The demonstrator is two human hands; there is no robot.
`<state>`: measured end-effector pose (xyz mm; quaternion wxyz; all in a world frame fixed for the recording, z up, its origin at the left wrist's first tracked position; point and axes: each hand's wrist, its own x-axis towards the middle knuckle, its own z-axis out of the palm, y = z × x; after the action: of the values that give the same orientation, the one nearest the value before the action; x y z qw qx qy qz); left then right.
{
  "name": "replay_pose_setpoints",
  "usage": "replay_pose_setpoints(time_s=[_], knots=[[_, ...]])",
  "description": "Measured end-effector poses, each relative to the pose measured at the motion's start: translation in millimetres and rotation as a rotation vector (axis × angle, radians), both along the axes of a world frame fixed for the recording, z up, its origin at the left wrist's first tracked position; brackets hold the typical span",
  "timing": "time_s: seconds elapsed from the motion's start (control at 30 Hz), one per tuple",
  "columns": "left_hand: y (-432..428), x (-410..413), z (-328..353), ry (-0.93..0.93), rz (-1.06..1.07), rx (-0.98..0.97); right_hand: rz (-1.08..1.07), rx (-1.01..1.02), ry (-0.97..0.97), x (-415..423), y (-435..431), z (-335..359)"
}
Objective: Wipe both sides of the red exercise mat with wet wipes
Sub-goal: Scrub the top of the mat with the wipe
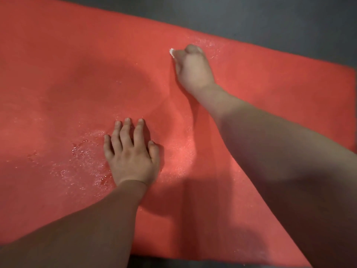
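The red exercise mat [67,74] lies flat and fills most of the view. My left hand [131,153] rests palm down on it near the middle, fingers spread, holding nothing. My right hand [193,68] reaches toward the mat's far edge, closed in a fist on a white wet wipe [171,51]. Only a small corner of the wipe shows at the left of the fist. Wet shiny patches glisten on the mat left of my left hand and around my right hand.
Dark grey floor [270,16] shows beyond the mat's far edge, at the right and in a strip along the near edge. A shallow crease runs through the mat between my two hands.
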<state>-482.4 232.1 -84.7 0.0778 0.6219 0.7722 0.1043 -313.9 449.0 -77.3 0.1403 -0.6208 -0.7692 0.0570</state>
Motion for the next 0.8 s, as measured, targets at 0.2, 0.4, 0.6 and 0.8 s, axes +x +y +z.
replay_pose_setpoints(time_s=[0.2,0.4,0.6,0.8], knots=[[0.5,0.6,0.9,0.003,-0.005,-0.018,-0.447,0.006,-0.104,14.5,25.5,3.7],[1.2,0.4,3.9,-0.001,-0.01,-0.04,-0.129,-0.057,-0.058,6.0,35.6,3.0],[0.6,-0.5,4.9,-0.012,-0.017,-0.057,-0.313,-0.05,-0.161,73.7,52.3,2.1],[0.0,-0.2,5.0,-0.03,-0.013,-0.034,-0.493,-0.092,-0.217,156.9,14.0,11.8]])
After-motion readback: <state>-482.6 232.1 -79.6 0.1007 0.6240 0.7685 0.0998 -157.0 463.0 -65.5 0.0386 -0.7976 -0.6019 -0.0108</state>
